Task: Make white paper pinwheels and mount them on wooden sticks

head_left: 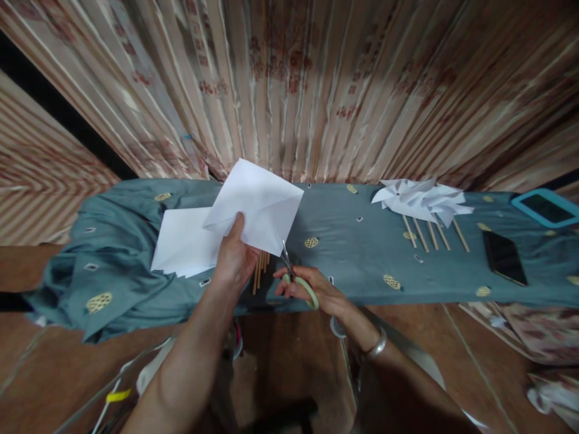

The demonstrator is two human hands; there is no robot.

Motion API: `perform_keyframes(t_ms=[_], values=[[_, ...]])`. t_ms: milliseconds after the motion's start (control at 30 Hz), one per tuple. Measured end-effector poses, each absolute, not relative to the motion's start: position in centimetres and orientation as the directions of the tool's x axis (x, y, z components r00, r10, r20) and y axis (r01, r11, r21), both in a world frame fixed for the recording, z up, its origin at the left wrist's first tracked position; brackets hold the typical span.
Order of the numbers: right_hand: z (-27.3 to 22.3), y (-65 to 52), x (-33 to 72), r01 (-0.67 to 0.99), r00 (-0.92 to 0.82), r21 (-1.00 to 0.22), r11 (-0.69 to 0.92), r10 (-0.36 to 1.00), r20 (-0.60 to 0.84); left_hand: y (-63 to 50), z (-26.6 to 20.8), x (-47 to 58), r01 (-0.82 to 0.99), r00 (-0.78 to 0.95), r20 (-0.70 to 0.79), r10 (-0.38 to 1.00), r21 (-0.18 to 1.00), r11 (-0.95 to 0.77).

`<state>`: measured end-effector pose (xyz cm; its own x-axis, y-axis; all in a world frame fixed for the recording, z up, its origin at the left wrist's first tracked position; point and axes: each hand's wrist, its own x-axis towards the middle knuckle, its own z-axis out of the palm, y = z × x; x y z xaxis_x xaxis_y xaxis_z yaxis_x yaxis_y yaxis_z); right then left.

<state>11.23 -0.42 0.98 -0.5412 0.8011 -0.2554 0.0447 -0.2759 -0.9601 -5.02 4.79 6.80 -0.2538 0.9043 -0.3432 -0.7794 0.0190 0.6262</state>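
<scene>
My left hand grips a creased white square sheet of paper by its lower edge, thumb on top. In my right hand is a pair of scissors with light green handles. Its blades meet the sheet's lower right corner. Behind and left of the held sheet, a stack of white paper lies on the cloth. Several thin wooden sticks lie beneath the held sheet, between my hands, their upper ends hidden.
Several white paper pinwheels on wooden sticks lie at the right on the green patterned cloth. A black phone and a blue-framed tablet are farther right. A pleated curtain hangs along the back edge.
</scene>
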Motion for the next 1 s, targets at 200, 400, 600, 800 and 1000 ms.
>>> perform_keyframes(t_ms=[200, 400, 600, 800, 1000], values=[[1.21, -0.15, 11.05, 0.026, -0.539, -0.952, -0.305, 0.798, -0.270, 4.66, 6.54, -4.76, -0.765, -0.237, -0.316, 0.919, 0.644, 0.024], [1.08, -0.18, 11.01, 0.043, -0.518, -0.955, -0.292, 0.811, -0.271, 4.69, 6.15, -4.55, -0.750, -0.242, -0.294, 0.925, 0.661, 0.014], [1.55, -0.20, 10.75, 0.070, -0.505, -0.954, -0.291, 0.815, -0.286, 4.67, 6.29, -4.09, -0.763, -0.257, -0.290, 0.922, 0.646, -0.010], [1.44, -0.22, 10.84, 0.076, -0.507, -0.955, -0.287, 0.814, -0.285, 4.79, 6.12, -4.45, -0.767, -0.253, -0.288, 0.924, 0.642, -0.010], [1.36, -0.20, 10.93, 0.065, -0.493, -0.959, -0.275, 0.827, -0.271, 4.70, 6.02, -4.43, -0.782, -0.228, -0.277, 0.933, 0.623, -0.006]])
